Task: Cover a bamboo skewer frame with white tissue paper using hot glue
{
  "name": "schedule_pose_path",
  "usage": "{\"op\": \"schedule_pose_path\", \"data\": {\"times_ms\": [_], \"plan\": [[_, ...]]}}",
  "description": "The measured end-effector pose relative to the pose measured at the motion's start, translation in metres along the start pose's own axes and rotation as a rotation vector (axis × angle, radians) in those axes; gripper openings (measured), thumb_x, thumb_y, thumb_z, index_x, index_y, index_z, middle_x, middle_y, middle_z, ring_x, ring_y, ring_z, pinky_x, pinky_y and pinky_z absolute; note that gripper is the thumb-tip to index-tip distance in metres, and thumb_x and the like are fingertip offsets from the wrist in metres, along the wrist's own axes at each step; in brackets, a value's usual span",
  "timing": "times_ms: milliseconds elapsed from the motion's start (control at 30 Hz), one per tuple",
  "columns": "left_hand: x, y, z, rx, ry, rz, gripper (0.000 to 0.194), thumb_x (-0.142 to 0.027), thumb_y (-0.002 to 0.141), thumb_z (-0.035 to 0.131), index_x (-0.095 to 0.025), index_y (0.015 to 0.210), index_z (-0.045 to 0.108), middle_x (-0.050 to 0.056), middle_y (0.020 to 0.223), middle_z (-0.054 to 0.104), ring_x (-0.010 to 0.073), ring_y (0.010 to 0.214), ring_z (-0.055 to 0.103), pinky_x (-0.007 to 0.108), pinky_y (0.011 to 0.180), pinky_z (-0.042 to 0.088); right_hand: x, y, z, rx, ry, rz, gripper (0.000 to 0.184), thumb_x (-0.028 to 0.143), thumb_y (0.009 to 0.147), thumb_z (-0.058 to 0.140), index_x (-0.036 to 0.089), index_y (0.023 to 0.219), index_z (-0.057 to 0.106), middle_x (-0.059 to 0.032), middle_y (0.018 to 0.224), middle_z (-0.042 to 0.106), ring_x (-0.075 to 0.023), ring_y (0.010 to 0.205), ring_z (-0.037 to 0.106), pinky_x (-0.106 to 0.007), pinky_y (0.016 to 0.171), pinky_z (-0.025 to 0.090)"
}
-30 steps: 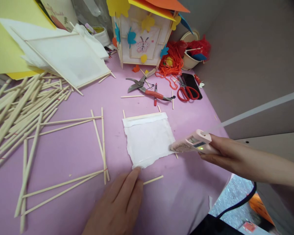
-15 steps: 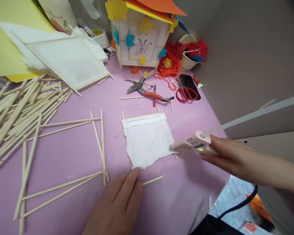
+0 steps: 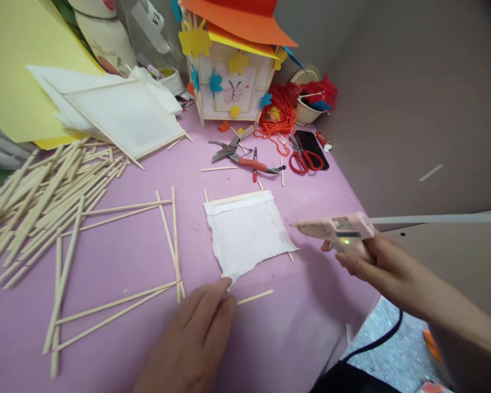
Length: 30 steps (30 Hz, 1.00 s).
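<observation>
Glue gun [image 3: 331,226] lifted off, ragged white paper [image 3: 249,232], folded strip [image 3: 239,202] along top

Stick frame [image 3: 175,234] L of ppr [image 3: 247,232]

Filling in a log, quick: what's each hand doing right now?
Left hand: at the near edge of the white sheet; open or closed cannot be told.
Right hand: closed, holding the glue gun.

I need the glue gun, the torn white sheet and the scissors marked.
Glue gun [image 3: 327,228], head view: its pale pink body.
Torn white sheet [image 3: 247,232], head view: middle of its surface.
Scissors [image 3: 304,153], head view: where the red handles meet.
</observation>
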State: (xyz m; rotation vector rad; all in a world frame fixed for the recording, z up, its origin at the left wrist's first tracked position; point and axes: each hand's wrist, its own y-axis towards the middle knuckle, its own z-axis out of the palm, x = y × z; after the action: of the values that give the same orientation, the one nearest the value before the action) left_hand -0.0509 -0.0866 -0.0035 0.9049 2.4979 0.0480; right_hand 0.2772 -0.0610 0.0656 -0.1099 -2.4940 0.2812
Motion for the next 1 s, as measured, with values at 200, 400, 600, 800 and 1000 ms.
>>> {"op": "schedule_pose_path", "data": {"times_ms": [200, 400, 600, 800, 1000], "plan": [[-0.002, 0.024, -0.021, -0.021, -0.094, -0.208, 0.024, -0.027, 0.094, 0.040, -0.023, 0.101, 0.064, 0.004, 0.099, 0.062, 0.0162, 0.086, 0.062, 0.026, 0.072, 0.053, -0.037, 0.014, 0.028, -0.180, 0.653, 0.273, 0.036, 0.047, 0.079, 0.068, 0.020, 0.098, 0.055, -0.0013, 0.073, 0.062, -0.0158, 0.062, 0.058, -0.027, 0.052, 0.044], [-0.012, 0.085, -0.031, 0.090, -0.078, -0.297, 0.026, -0.021, 0.092, 0.040, -0.019, 0.101, 0.064, 0.006, 0.099, 0.063, 0.0220, 0.094, 0.060, 0.035, 0.080, 0.048, -0.041, 0.043, 0.036, -0.209, 0.834, 0.285, 0.034, 0.042, 0.073, 0.073, 0.018, 0.092, 0.058, -0.0018, 0.076, 0.062, -0.0144, 0.062, 0.057, -0.027, 0.054, 0.046], [-0.017, 0.116, -0.004, 0.177, -0.143, -0.294, 0.025, -0.015, 0.087, 0.041, -0.018, 0.092, 0.066, 0.005, 0.090, 0.066, 0.0202, 0.083, 0.060, 0.032, 0.071, 0.044, -0.058, 0.049, 0.035, -0.240, 0.666, 0.181, 0.036, 0.046, 0.080, 0.063, 0.018, 0.102, 0.061, -0.0067, 0.087, 0.068, -0.0198, 0.073, 0.065, -0.034, 0.065, 0.052], [-0.019, 0.111, -0.002, 0.194, -0.165, -0.306, 0.025, -0.018, 0.086, 0.042, -0.020, 0.090, 0.067, 0.005, 0.089, 0.066, 0.0193, 0.081, 0.059, 0.031, 0.070, 0.042, -0.057, 0.018, 0.022, -0.328, -0.160, 0.208, 0.041, 0.056, 0.086, 0.050, 0.020, 0.093, 0.069, -0.0078, 0.079, 0.072, -0.0272, 0.072, 0.065, -0.037, 0.061, 0.045], [-0.018, 0.110, -0.003, 0.205, -0.115, -0.296, 0.024, -0.017, 0.086, 0.044, -0.020, 0.086, 0.067, 0.005, 0.087, 0.066, 0.0194, 0.080, 0.060, 0.030, 0.070, 0.043, -0.011, 0.022, 0.022, -0.264, -0.006, -0.129, 0.027, 0.042, 0.090, 0.052, 0.022, 0.099, 0.066, -0.0036, 0.086, 0.073, -0.0196, 0.073, 0.066, -0.031, 0.067, 0.047]]}}
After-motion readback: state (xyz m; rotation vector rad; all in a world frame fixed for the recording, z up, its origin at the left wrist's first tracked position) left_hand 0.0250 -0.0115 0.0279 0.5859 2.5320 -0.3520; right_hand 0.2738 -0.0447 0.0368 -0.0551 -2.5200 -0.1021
